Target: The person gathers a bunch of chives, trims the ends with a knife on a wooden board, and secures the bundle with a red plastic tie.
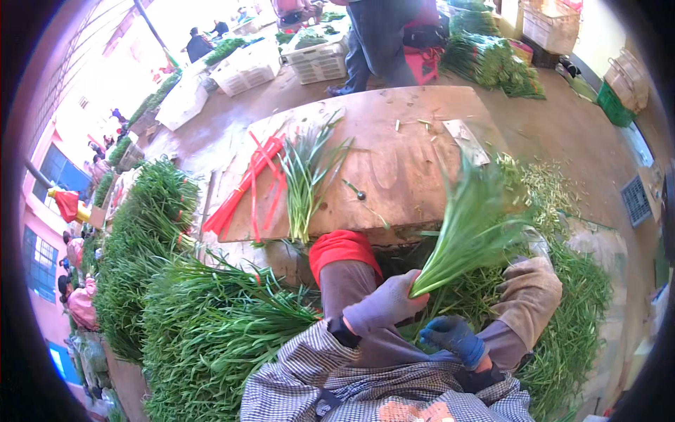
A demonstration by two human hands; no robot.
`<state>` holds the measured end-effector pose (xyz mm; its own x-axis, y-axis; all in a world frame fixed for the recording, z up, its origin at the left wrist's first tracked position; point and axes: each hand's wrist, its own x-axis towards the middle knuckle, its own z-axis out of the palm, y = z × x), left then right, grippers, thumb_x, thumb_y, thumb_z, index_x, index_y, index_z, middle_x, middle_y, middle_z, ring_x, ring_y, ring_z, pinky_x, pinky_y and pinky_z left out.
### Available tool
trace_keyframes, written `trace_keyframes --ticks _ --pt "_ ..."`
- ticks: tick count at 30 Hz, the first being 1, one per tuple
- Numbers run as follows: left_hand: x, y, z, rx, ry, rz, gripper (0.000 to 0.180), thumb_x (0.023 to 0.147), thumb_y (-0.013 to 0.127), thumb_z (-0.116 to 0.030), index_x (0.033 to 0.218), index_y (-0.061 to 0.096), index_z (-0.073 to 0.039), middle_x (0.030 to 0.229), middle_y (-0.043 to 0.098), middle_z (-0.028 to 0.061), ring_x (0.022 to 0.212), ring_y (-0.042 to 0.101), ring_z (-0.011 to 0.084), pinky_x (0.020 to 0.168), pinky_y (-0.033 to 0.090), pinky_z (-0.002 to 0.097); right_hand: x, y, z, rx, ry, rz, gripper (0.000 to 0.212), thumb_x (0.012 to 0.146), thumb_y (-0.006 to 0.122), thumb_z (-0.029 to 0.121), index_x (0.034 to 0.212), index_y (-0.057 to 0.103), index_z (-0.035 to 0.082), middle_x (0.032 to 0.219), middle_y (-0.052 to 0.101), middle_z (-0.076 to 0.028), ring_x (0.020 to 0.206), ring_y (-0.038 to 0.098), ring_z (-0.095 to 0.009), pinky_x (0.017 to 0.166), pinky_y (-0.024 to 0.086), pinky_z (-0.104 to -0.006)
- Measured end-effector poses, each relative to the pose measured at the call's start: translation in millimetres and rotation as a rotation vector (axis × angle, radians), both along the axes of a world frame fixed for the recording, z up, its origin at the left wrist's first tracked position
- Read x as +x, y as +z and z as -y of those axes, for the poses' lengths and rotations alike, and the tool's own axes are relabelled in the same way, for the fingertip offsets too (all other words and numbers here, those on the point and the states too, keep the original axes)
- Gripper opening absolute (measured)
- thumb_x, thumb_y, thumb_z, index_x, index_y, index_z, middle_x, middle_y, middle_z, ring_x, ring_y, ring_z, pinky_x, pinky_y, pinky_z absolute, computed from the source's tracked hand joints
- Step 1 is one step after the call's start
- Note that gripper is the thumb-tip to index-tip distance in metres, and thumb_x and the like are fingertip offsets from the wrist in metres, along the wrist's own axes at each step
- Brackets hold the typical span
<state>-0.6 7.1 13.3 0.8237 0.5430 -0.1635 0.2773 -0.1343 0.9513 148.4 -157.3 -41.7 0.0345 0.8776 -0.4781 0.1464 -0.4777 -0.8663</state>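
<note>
My left hand (387,302), in a purple-grey glove, is closed round the stem end of a bunch of green chives (464,235). The leaves fan upward to the right, smeared by motion. Below the bunch, my right hand (455,339) in a blue glove is empty, its fingers loosely curled and apart. In front of me stands a low wooden board (401,169). A smaller bunch of chives (304,186) lies on it beside red plastic strips (246,190). A dark round-ended object (361,195) lies near the board's middle.
Big heaps of chives (218,330) lie at my left; loose leaves (573,316) cover the right side. Pale trimmings (545,186) are scattered beside the board. A flat metal plate (465,141) rests at its far right. Beyond stand a person (380,42) and white crates (316,60).
</note>
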Motion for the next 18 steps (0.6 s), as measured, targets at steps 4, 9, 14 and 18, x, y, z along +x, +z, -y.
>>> trace_keyframes --ticks 4,9,14,18 --pt "-11 82 -36 0.140 -0.116 0.228 0.030 0.085 0.065 -0.013 0.113 0.059 -0.005 0.084 0.063 0.0018 0.077 0.057 0.0100 0.070 0.048 0.0269 -18 15 2 0.100 -0.009 -0.151 0.014 0.087 0.070 0.015 0.088 0.070 0.001 0.076 0.068 -0.004 0.069 0.062 -0.008 0.062 0.049 -0.0250" --pt "-19 198 -117 0.175 0.137 0.001 0.022 0.083 0.069 -0.013 0.104 0.067 -0.006 0.080 0.063 -0.0035 0.066 0.055 0.0041 0.059 0.045 0.0224 -8 6 6 0.082 -0.043 -0.186 0.014 0.087 0.070 0.014 0.088 0.069 0.000 0.076 0.068 -0.004 0.068 0.062 -0.009 0.063 0.049 -0.0244" --pt "-53 198 -189 0.226 0.359 0.112 0.019 0.084 0.067 -0.016 0.099 0.068 -0.005 0.077 0.063 -0.0034 0.062 0.054 0.0061 0.055 0.043 0.0218 -9 3 2 0.103 -0.075 -0.197 0.015 0.086 0.070 0.015 0.087 0.069 0.000 0.075 0.067 -0.004 0.068 0.061 -0.010 0.062 0.049 -0.0256" --pt "-92 109 -226 0.452 0.531 -0.285 0.023 0.083 0.062 -0.021 0.091 0.066 0.000 0.067 0.061 0.0068 0.057 0.059 0.0176 0.052 0.046 0.0338 0 -7 2 0.104 -0.071 -0.101 0.017 0.085 0.071 0.018 0.086 0.069 0.001 0.073 0.065 -0.006 0.067 0.062 -0.012 0.062 0.049 -0.0282"
